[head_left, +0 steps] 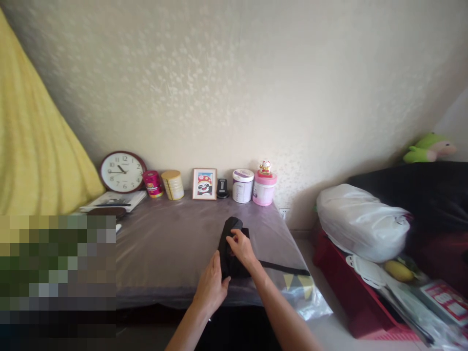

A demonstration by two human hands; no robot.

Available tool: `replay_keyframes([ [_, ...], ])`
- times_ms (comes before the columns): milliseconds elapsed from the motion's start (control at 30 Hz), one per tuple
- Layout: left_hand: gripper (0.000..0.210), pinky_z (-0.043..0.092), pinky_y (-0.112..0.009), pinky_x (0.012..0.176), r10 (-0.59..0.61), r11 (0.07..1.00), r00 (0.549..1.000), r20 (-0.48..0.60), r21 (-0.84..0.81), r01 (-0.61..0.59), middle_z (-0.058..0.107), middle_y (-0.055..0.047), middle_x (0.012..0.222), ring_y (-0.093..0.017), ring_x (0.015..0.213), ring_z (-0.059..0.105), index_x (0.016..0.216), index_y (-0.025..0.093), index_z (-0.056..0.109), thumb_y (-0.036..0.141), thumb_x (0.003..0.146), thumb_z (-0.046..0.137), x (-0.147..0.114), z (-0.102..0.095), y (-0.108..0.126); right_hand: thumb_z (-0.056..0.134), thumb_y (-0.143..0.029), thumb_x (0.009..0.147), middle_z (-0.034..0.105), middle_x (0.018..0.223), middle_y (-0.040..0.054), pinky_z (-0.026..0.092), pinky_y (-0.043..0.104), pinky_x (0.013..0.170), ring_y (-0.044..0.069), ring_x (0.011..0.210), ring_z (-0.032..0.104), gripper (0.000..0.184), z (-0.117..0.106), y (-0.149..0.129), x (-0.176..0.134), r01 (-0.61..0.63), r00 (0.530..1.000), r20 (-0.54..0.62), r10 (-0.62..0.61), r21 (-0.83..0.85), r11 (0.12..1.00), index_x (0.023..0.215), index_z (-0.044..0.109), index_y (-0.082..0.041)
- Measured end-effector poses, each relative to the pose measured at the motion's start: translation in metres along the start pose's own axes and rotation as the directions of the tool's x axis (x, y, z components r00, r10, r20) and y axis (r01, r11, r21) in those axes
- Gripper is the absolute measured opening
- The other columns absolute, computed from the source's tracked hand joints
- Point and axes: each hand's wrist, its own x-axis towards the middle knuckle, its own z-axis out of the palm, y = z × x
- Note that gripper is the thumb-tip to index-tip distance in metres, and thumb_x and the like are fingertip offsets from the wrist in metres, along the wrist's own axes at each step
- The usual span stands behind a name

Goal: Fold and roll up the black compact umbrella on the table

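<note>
A black bag-like fabric bundle [234,269] lies near the front of the covered table, in the middle of the head view. From it, or from under it, a flat black strap [285,267] runs right toward the table's edge. My left hand [212,282] holds the bundle's left side, fingers along it and thumb at the near corner. My right hand [241,247] is bent over its top, with thumb and fingers drawn together on the black cloth. Whatever small part those fingertips pinch is hidden.
Along the wall stand a round clock [123,171], a pink tin [152,184], a yellow tin [172,185], a framed panda picture [204,184] and white and pink tubs [243,186]. Right of the table, a red bin [340,287] bears a white plastic bag [361,222].
</note>
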Motion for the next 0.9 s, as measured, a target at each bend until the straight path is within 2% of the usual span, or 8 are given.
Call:
replay_keyframes([
  [100, 0.075, 0.036, -0.038, 0.101, 0.013, 1.000, 1.000, -0.019, -0.025, -0.013, 0.036, -0.020, 0.139, -0.027, 0.125, 0.040, 0.138, 0.005, 0.010, 0.023, 0.074, 0.046, 0.000, -0.002, -0.001, 0.045, -0.029, 0.083, 0.060, 0.070, -0.0014, 0.047, 0.017, 0.042, 0.008, 0.048, 0.056, 0.024, 0.001, -0.003, -0.009, 0.015, 0.995, 0.100, -0.029, 0.132, 0.991, 0.101, 0.057, -0.019],
  [167, 0.081, 0.038, -0.040, 0.099, 0.016, 0.998, 1.000, -0.027, -0.066, -0.018, 0.036, -0.019, 0.139, -0.027, 0.123, 0.043, 0.139, 0.007, 0.000, 0.023, 0.075, 0.047, 0.000, -0.005, -0.001, 0.043, -0.025, 0.083, 0.062, 0.073, -0.0013, 0.048, 0.017, 0.045, 0.007, 0.051, 0.057, 0.023, 0.003, -0.003, -0.013, 0.029, 0.988, 0.140, -0.057, 0.192, 0.981, 0.100, 0.057, -0.019],
  [300, 0.085, 0.039, -0.039, 0.098, 0.031, 0.988, 0.999, -0.038, -0.148, -0.037, 0.031, -0.018, 0.142, -0.026, 0.125, 0.041, 0.140, 0.013, -0.009, 0.022, 0.076, 0.047, -0.001, -0.012, -0.001, 0.043, -0.020, 0.080, 0.067, 0.079, -0.0006, 0.049, 0.019, 0.054, 0.008, 0.056, 0.058, 0.023, 0.009, -0.001, -0.017, 0.112, 0.976, 0.167, -0.142, 0.175, 0.978, 0.097, 0.059, -0.019],
  [500, 0.079, 0.034, -0.041, 0.104, 0.089, 0.985, 0.995, -0.046, -0.146, -0.095, 0.024, -0.013, 0.146, -0.023, 0.131, 0.032, 0.141, 0.019, 0.000, 0.018, 0.076, 0.046, -0.001, -0.007, -0.005, 0.043, -0.016, 0.078, 0.068, 0.083, -0.0014, 0.049, 0.023, 0.068, 0.011, 0.070, 0.062, 0.027, 0.011, 0.008, -0.018, 0.277, 0.945, 0.146, -0.291, 0.110, 0.954, 0.096, 0.061, -0.023],
  [600, 0.074, 0.034, -0.042, 0.104, 0.085, 0.986, 0.995, -0.050, -0.136, -0.091, 0.029, -0.012, 0.145, -0.023, 0.130, 0.033, 0.140, 0.020, 0.008, 0.017, 0.076, 0.045, -0.001, -0.002, -0.008, 0.043, -0.015, 0.078, 0.069, 0.084, -0.0010, 0.050, 0.024, 0.069, 0.012, 0.072, 0.063, 0.028, 0.010, 0.012, -0.020, 0.265, 0.943, 0.156, -0.293, 0.177, 0.948, 0.100, 0.058, -0.022],
  [733, 0.068, 0.034, -0.041, 0.105, 0.067, 0.990, 0.995, -0.067, -0.123, -0.075, 0.032, -0.012, 0.142, -0.023, 0.129, 0.035, 0.137, 0.017, 0.014, 0.021, 0.076, 0.044, 0.000, 0.005, -0.011, 0.048, -0.016, 0.075, 0.066, 0.096, 0.0003, 0.050, 0.024, 0.062, 0.010, 0.061, 0.060, 0.034, 0.005, 0.011, -0.022, 0.247, 0.950, 0.140, -0.279, 0.208, 0.946, 0.108, 0.053, -0.022],
  [833, 0.061, 0.034, -0.042, 0.104, 0.039, 0.996, 0.997, -0.061, -0.078, -0.043, 0.038, -0.015, 0.139, -0.024, 0.127, 0.038, 0.133, 0.012, 0.021, 0.025, 0.077, 0.041, -0.001, 0.011, -0.014, 0.048, -0.017, 0.078, 0.065, 0.096, 0.0020, 0.049, 0.026, 0.068, 0.011, 0.067, 0.060, 0.027, -0.002, 0.009, -0.021, 0.344, 0.936, 0.056, -0.347, 0.067, 0.937, 0.102, 0.058, -0.022],
  [900, 0.059, 0.035, -0.042, 0.104, 0.051, 0.996, 0.995, -0.080, -0.065, -0.057, 0.039, -0.016, 0.138, -0.024, 0.127, 0.039, 0.132, 0.012, 0.021, 0.025, 0.077, 0.039, -0.001, 0.014, -0.016, 0.047, -0.020, 0.082, 0.065, 0.099, 0.0037, 0.046, 0.030, 0.082, 0.015, 0.087, 0.059, 0.021, -0.005, 0.007, -0.019, 0.481, 0.877, 0.030, -0.480, -0.074, 0.874, 0.095, 0.063, -0.022],
])
